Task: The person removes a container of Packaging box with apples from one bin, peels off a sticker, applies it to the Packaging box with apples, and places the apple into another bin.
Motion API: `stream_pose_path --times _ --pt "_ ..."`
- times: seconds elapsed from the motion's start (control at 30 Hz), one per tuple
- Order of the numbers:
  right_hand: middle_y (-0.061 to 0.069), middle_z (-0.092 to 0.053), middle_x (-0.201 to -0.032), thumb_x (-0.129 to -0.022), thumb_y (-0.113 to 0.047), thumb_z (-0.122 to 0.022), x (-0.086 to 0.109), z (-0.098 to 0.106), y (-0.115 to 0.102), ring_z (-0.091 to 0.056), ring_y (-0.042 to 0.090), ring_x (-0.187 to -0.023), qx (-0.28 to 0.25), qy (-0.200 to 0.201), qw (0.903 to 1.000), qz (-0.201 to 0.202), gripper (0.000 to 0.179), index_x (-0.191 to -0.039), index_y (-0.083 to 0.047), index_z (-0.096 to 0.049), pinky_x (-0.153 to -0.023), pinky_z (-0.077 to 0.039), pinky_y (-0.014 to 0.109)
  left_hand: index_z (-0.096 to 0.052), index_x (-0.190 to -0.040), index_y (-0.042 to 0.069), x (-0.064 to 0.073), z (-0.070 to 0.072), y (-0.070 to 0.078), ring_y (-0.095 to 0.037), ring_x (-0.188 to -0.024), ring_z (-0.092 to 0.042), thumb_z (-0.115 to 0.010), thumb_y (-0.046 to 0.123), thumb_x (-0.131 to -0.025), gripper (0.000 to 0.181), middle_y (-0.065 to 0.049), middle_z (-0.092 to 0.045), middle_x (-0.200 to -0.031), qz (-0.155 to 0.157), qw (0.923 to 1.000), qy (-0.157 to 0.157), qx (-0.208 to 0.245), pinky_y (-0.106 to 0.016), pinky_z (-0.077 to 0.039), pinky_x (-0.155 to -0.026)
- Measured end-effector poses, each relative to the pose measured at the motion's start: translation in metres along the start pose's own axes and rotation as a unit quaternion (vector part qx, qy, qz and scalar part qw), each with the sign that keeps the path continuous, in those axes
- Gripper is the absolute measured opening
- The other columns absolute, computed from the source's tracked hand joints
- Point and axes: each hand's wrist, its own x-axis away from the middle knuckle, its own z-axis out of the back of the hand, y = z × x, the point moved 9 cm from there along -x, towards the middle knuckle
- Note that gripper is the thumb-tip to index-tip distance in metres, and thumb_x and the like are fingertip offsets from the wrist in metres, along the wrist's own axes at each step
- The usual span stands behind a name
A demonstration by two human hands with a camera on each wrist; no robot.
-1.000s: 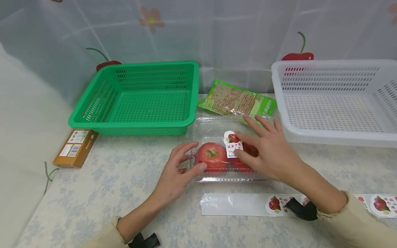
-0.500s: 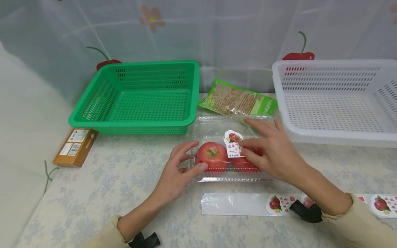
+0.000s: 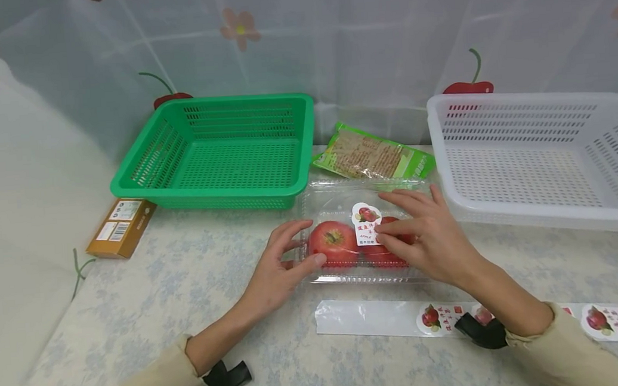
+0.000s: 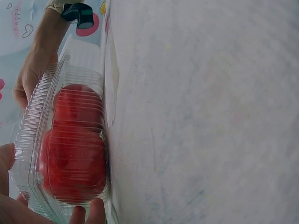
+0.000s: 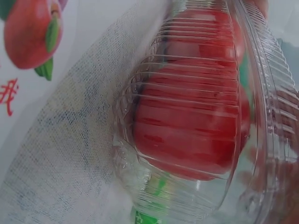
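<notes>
A clear plastic clamshell box point(image 3: 336, 202) holding red apples point(image 3: 333, 242) sits on the table, its lid closed. On the lid lies a white apple sticker point(image 3: 367, 235). My left hand point(image 3: 279, 265) grips the box's left end, thumb at the front and fingers round the side; the left wrist view shows its fingertips point(image 4: 96, 212) close to the apples. My right hand point(image 3: 432, 232) is over the right part of the box, with index finger and thumb tips together at the sticker's right edge. The other fingers extend over the lid. Part of the right apple is hidden behind this hand.
A strip of stickers point(image 3: 366, 316) lies in front of the box, partly under the right forearm. Behind stand a green basket point(image 3: 217, 194), a green-and-brown packet point(image 3: 373, 152) and a white basket point(image 3: 552, 210). An orange-brown box point(image 3: 121, 228) lies at the left.
My right hand has drawn its spread fingers in, and its index and thumb tips have slid from over the sticker to its right edge. The left hand stays on the box.
</notes>
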Motion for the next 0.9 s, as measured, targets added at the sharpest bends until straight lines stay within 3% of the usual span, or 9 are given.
stream_pose_path --times 0.2,0.33,0.43,0.53,0.67,0.8,0.9 --pt "0.015 -0.058 -0.135 -0.078 -0.015 -0.082 0.000 0.000 -0.003 -0.043 0.039 -0.130 0.001 0.000 0.9999 0.010 0.013 -0.090 -0.014 -0.082 -0.108 -0.002 0.071 -0.051 -0.143 0.017 0.000 0.000 0.000 -0.025 -0.123 -0.047 -0.074 0.023 -0.089 0.059 0.003 -0.034 -0.149 0.006 1.0000 0.001 0.000 -0.044 -0.047 -0.090" --pt "0.017 -0.051 -0.143 -0.081 -0.019 -0.080 -0.002 -0.003 -0.003 -0.037 0.043 -0.135 0.027 -0.019 0.9994 -0.007 0.021 -0.102 -0.018 -0.081 -0.108 -0.003 0.072 -0.050 -0.143 0.017 0.000 0.000 0.000 -0.025 -0.123 -0.047 -0.073 0.023 -0.089 0.059 0.002 -0.034 -0.149 0.006 1.0000 0.002 0.003 -0.044 -0.047 -0.089" --pt "0.017 -0.039 -0.152 -0.090 -0.030 -0.071 -0.004 -0.010 0.000 -0.023 0.044 -0.142 0.066 -0.068 0.9945 -0.044 0.034 -0.123 -0.022 -0.072 -0.109 0.000 0.070 -0.050 -0.143 0.017 0.000 -0.001 0.000 -0.025 -0.123 -0.047 -0.073 0.022 -0.090 0.059 0.002 -0.034 -0.149 0.005 1.0000 0.002 0.006 -0.044 -0.048 -0.089" --pt "0.017 -0.025 -0.159 -0.098 -0.041 -0.056 -0.003 -0.019 0.004 -0.008 0.043 -0.147 0.109 -0.128 0.9824 -0.081 0.046 -0.141 -0.024 -0.057 -0.110 0.004 0.068 -0.050 -0.143 0.017 0.000 -0.001 0.000 -0.026 -0.123 -0.046 -0.073 0.022 -0.090 0.059 0.003 -0.033 -0.149 0.006 0.9999 0.003 0.008 -0.044 -0.047 -0.090" --pt "0.017 -0.014 -0.162 -0.102 -0.048 -0.044 -0.001 -0.024 0.007 0.003 0.040 -0.148 0.143 -0.176 0.9687 -0.101 0.053 -0.149 -0.024 -0.045 -0.110 0.008 0.065 -0.049 -0.144 0.017 0.000 -0.001 0.000 -0.027 -0.124 -0.046 -0.073 0.022 -0.090 0.059 0.001 -0.033 -0.150 0.005 0.9999 0.002 0.009 -0.046 -0.047 -0.091" --pt "0.017 -0.012 -0.163 -0.102 -0.050 -0.040 -0.001 -0.025 0.008 0.004 0.041 -0.148 0.148 -0.189 0.9650 -0.106 0.055 -0.152 -0.025 -0.041 -0.110 0.009 0.065 -0.049 -0.144 0.017 -0.001 -0.001 -0.001 -0.026 -0.124 -0.046 -0.073 0.022 -0.090 0.059 0.002 -0.033 -0.150 0.010 0.9999 0.001 0.010 -0.046 -0.047 -0.092" --pt "0.016 -0.020 -0.161 -0.100 -0.048 -0.048 -0.003 -0.021 0.008 -0.004 0.043 -0.147 0.128 -0.159 0.9740 -0.099 0.053 -0.148 -0.023 -0.048 -0.110 0.007 0.066 -0.049 -0.144 0.017 -0.002 -0.001 -0.002 -0.027 -0.123 -0.047 -0.073 0.023 -0.090 0.059 0.002 -0.033 -0.149 0.009 0.9999 0.001 0.008 -0.046 -0.047 -0.093"
